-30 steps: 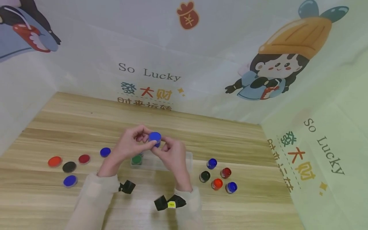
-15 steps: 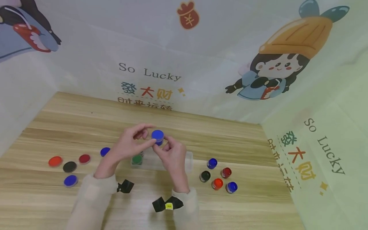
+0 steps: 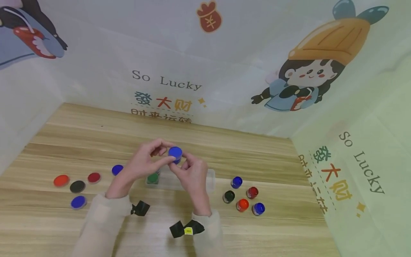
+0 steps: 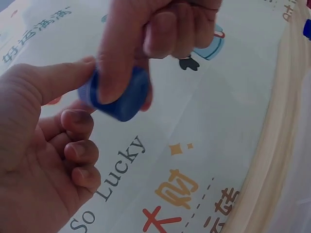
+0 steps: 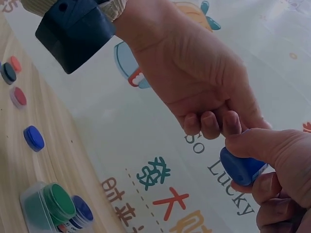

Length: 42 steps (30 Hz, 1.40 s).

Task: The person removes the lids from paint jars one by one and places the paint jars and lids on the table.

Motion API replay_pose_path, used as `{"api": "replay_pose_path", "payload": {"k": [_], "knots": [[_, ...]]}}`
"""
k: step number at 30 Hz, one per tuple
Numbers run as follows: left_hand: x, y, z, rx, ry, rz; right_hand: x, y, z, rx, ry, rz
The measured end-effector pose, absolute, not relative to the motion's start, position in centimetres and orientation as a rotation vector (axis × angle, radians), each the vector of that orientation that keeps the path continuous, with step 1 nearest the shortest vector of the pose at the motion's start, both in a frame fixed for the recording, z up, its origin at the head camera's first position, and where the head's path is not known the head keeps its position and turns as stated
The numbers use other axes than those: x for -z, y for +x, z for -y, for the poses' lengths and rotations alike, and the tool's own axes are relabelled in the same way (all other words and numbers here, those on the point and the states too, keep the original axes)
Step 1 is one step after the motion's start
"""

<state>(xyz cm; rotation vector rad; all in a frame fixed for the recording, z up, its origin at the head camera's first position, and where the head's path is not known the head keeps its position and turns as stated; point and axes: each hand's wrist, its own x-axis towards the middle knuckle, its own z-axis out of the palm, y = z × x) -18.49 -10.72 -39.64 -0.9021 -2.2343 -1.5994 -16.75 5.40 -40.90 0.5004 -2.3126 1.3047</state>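
Observation:
Above the table, both hands hold a small paint jar [image 3: 175,152] with a blue lid on top. The left hand [image 3: 141,162] pinches the lid between thumb and index finger, from the left side. Lower on the jar, the right hand [image 3: 194,175] grips the body between thumb and fingers. In the left wrist view the jar's blue underside [image 4: 133,94] faces the camera, partly covered by a right finger. A clear plastic box [image 3: 210,178] lies beneath the hands, partly hidden by them. A green-topped jar [image 3: 153,178] stands in its left end, beside a blue one [image 5: 82,208].
On the left lie loose lids: orange [image 3: 61,180], black [image 3: 77,186], dark red [image 3: 94,177] and blue ones [image 3: 78,202]. Several lidless paint jars [image 3: 243,205] stand at the right. Printed cloth walls [image 3: 224,117] border the wooden table [image 3: 273,235].
The jar has shifted slightly right since a second ago. The left index finger straightened away from the lid half a second ago and is now bent back against it.

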Motion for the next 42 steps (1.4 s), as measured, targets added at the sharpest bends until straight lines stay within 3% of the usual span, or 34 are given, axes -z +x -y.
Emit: {"api": "replay_pose_path", "payload": {"k": [5,13,21,29,42], "knots": [[39.8,-18.3,10.5,1.584,-0.817,2.281,41.0,-16.6,-5.4,-1.303,0.493,2.309],[39.6,-18.9,11.8,1.548,-1.033,2.253,41.1,-16.6,-5.5,-1.308,0.529,2.318],[39.6,-18.6,11.4,1.654,-0.936,2.287,41.1,-16.5,-5.7,-1.317,0.56,2.336],[40.0,-18.9,12.0,1.566,-1.069,2.262,41.4,-16.5,-5.8,-1.33,0.559,2.359],[40.1,-18.6,12.0,1.583,-1.044,2.287,41.4,-16.3,-5.8,-1.339,0.554,2.383]]}}
